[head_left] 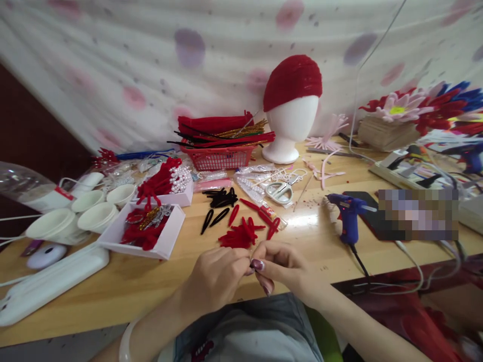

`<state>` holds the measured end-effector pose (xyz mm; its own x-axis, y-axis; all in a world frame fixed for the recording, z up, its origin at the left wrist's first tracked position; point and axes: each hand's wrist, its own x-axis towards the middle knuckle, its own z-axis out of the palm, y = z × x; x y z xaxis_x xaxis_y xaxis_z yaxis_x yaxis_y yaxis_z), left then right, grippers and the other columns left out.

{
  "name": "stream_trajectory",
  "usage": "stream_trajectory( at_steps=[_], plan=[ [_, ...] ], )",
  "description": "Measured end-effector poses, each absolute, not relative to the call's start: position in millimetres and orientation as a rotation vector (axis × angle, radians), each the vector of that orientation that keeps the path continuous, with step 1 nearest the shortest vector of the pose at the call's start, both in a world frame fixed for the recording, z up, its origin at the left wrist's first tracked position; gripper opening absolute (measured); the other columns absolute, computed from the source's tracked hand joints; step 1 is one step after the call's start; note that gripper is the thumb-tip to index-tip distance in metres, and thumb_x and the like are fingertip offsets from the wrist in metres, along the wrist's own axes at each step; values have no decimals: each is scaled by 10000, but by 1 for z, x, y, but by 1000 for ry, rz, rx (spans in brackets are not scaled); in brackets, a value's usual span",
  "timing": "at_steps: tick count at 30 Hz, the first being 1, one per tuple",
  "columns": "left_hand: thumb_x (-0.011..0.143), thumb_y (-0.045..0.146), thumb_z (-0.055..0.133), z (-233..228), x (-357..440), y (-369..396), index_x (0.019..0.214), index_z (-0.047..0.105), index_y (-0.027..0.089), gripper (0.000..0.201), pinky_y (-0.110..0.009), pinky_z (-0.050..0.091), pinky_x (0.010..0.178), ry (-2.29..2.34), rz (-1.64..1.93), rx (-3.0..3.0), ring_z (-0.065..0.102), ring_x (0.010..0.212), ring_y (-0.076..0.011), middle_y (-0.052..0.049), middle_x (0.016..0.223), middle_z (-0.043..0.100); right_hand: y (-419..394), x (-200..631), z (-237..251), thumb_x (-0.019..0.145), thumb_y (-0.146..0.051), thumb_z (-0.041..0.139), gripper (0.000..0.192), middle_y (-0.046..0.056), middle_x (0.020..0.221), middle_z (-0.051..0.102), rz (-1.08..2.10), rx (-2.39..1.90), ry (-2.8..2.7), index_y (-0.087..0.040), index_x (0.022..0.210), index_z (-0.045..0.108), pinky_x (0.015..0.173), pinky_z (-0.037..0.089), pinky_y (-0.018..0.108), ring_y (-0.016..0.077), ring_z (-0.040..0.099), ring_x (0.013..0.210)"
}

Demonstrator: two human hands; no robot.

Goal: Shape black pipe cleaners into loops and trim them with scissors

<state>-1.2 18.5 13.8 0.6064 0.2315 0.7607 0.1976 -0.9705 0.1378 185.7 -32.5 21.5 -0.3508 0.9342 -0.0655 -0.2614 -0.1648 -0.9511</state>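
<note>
Now, left hand (224, 274) and right hand (285, 269) meet above near edge of tabletop (317, 251), grips pinched narrow, cannot tell what they hold; red fuzzy pieces (237, 237) just beyond, black clips (221, 198) farther from edge

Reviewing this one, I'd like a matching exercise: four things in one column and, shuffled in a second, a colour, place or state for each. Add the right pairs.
Things
1. Left hand
2. Fuzzy pile
3. Glue gun
4. Foam head

Descriptions
A. Blue
B. White, topped by a red covering
C. White bangle on its wrist
D. Red, on the table

Right pairs: 1-C, 2-D, 3-A, 4-B
</note>
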Motion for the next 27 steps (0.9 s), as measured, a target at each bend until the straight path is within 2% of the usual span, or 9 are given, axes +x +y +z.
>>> stream_trajectory(
  at_steps=[3,7,11,16,22,24,27],
  plan=[
    [969,133,391,15,-4,18,1031,535,173,161,-278,519,581,387,1337,2821,672,626,-166,-81,809,740,-35,185,23,907,-456,685,313,-36,583,581,1590,-887,-1212,-163,829,605,530,398,219,91,508,513],
    [930,114,391,17,-4,10,959,526,199,162,-259,460,510,512,1350,2659,590,531,-150,-17,648,652,-42,184,34,986,-302,568,198,-4,663,610,1172,-996,-1557,-171,845,613,586,441,236,116,541,592],
    [893,95,403,21,-6,10,967,530,193,177,-270,477,537,447,1388,2664,594,551,-157,-28,668,665,-45,187,44,981,-176,515,171,15,691,634,862,-955,-1858,-180,840,611,598,447,242,129,570,620],
    [911,98,398,25,-12,16,1032,522,178,191,-284,518,609,317,1371,2790,662,649,-166,-73,801,745,-42,188,44,993,-208,540,163,36,714,719,1056,-968,-1775,-187,863,637,608,502,245,150,666,646],
    [894,83,438,23,-13,4,907,538,212,163,-252,465,534,578,1331,2521,574,560,-137,-7,667,649,-42,186,48,972,-191,558,173,36,704,720,1046,-979,-1811,-175,844,674,606,495,244,147,662,640],
    [930,102,447,25,-13,3,902,533,211,142,-235,467,535,602,1318,2447,572,556,-125,4,656,634,-42,185,49,972,-242,579,171,40,700,723,1196,-984,-1685,-173,846,671,613,501,251,149,660,640],
    [977,144,409,30,-16,11,989,542,182,138,-270,509,587,440,1305,2669,636,638,-157,-59,768,714,-38,183,42,931,-342,659,195,21,644,705,1647,-890,-1305,-172,839,636,572,484,235,128,629,569]
  ],
)
